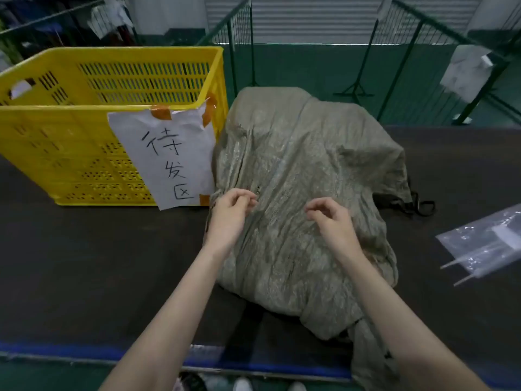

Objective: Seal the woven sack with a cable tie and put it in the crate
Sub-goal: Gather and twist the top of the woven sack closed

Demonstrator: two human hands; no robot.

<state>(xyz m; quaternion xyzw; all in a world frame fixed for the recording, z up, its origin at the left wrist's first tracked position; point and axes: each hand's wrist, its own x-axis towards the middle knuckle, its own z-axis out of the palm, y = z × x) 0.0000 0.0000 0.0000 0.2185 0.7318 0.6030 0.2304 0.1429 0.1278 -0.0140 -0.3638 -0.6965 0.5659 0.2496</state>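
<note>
From my head camera, one grey-green crumpled woven sack lies in the middle of the frame on the dark table, its far side touching the one yellow perforated plastic crate at upper left. One white paper sign with three handwritten characters is taped to the crate's near wall. My left hand and right hand hover over the sack, fingers loosely curled and apart, gripping nothing. At the right edge lies one clear plastic bag with two white cable ties poking out.
</note>
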